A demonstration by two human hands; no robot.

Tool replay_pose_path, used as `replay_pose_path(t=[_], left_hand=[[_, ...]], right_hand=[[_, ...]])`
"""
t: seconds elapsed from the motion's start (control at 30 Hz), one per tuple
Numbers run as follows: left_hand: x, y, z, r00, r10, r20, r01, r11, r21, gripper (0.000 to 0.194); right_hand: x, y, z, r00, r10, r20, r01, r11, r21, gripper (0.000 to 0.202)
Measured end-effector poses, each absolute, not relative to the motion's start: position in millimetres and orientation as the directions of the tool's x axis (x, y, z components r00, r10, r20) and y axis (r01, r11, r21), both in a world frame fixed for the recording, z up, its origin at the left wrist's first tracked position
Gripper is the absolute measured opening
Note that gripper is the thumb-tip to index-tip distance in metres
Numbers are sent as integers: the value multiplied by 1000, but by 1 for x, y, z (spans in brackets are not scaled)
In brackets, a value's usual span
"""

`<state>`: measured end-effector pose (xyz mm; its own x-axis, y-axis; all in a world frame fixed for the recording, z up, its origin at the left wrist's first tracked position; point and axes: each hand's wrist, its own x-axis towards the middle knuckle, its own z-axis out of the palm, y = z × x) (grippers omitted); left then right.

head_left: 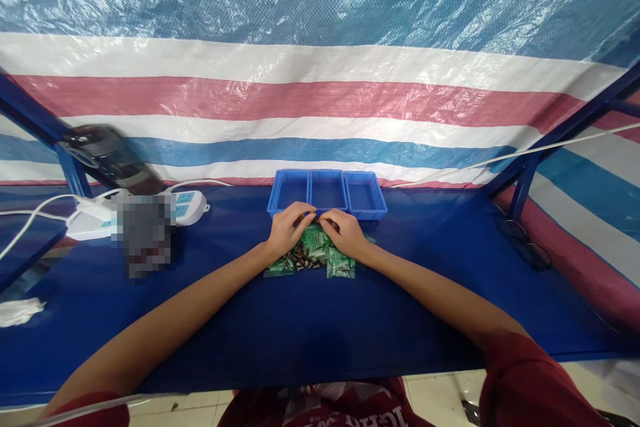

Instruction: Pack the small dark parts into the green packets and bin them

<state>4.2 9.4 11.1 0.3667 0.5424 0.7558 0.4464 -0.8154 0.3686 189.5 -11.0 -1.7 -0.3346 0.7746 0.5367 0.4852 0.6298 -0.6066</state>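
My left hand and my right hand meet fingertip to fingertip just in front of the blue bins. Both have their fingers pinched together; whatever lies in them, if anything, is too small or hidden to tell. Below them is a heap of small green-printed clear packets, with one packet by my right wrist and another by my left. Small dark brown and metallic pieces lie loose among the packets. Three joined blue bins stand right behind my hands.
At left, a white power strip with cables lies beside a blurred-out object. Behind it leans a dark bottle. White crumpled material lies at the left edge, dark-rimmed glasses at right. Blue frame posts flank the blue table.
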Motion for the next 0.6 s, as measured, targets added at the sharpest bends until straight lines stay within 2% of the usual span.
replay_pose_path(t=[0.6], left_hand=[[5, 8, 11, 366, 560, 743, 434, -809, 396, 15]], right_hand=[[189, -11, -1, -356, 774, 524, 497, 632, -595, 16]])
